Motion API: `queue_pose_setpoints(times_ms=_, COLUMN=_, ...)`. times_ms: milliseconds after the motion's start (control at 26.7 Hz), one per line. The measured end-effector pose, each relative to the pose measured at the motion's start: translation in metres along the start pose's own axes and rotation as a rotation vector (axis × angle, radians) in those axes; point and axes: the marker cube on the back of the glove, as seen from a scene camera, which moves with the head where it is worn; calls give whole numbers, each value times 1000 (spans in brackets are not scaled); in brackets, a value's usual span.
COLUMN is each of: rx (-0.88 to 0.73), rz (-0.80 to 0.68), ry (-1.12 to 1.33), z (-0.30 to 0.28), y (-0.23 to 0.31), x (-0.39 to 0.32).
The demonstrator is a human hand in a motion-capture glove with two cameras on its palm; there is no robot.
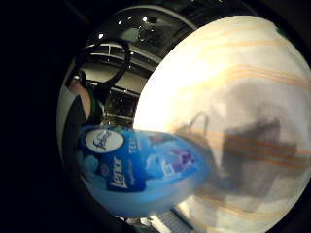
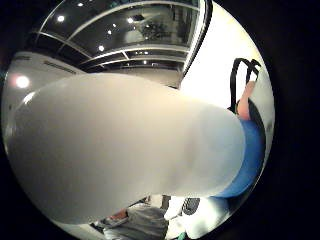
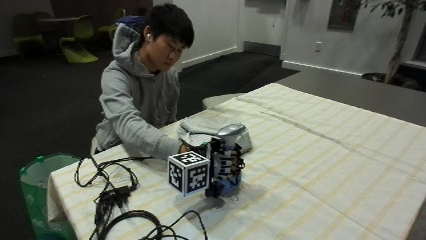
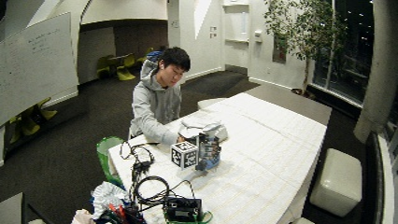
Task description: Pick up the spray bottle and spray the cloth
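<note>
Here one gloved right hand (image 3: 225,170) has its fingers curled round one blue spray bottle (image 3: 228,186), upright on one striped cloth (image 3: 319,150) covering the table, while the little-finger palm view alone shows the bottle's Lenor label (image 1: 126,165).

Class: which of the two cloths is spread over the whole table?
The cream cloth with yellow stripes; the small pale folded cloth merely lies on it near the person.
</note>
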Motion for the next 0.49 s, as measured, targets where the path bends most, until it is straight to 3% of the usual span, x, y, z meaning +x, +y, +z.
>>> queue_pose_setpoints(times_ms=188, rx=22, rz=9, ry=55, z=-2, y=-4, x=-6)
queue_pose_setpoints(times_ms=488, rx=-187, rz=-71, ry=393, z=-15, y=11, x=-75)
